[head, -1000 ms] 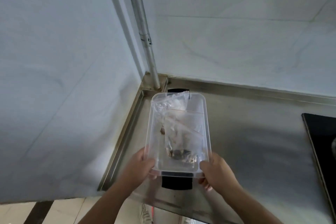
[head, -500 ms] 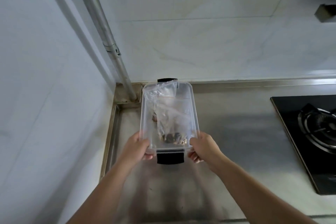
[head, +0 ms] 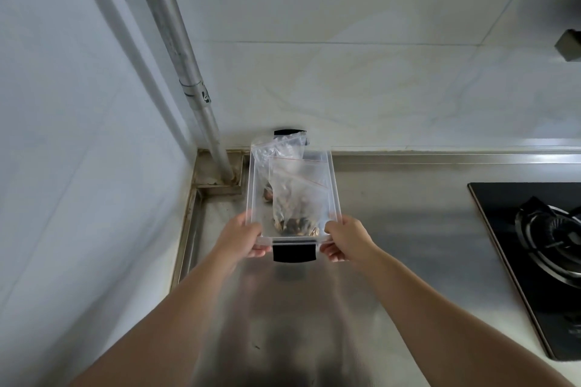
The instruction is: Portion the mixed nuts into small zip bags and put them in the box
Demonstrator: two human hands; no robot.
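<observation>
Head view: looking down at a steel worktop (head: 393,229) set in a tiled corner.
Box: a clear plastic box (head: 334,185) at centre frame, held by both hands; whether it touches the worktop cannot be told. A black latch (head: 294,253) shows at its 6 o'clock end and another at its 12 o'clock end.
Bags: two clear zip bags (head: 297,185) lie inside the box, overlapping, with red seal lines. The upper bag's top pokes past the box's 12 o'clock rim.
Nuts: brown nuts (head: 294,225) are bunched at the 6 o'clock end of the front bag; a few more show at 9 o'clock of it, in the other bag.
Left hand: the left hand (head: 240,234) grasps the box's corner at 7 o'clock, thumb on the rim, fingers curled beneath.
Right hand: the right hand (head: 345,239) grasps the corner at 5 o'clock in the same way.
Pipe: a grey pipe (head: 185,72) runs down the wall corner, meeting the worktop at 10 o'clock of the box.
Hob: a black gas hob (head: 534,229) sits at 3 o'clock, well apart from the box.
</observation>
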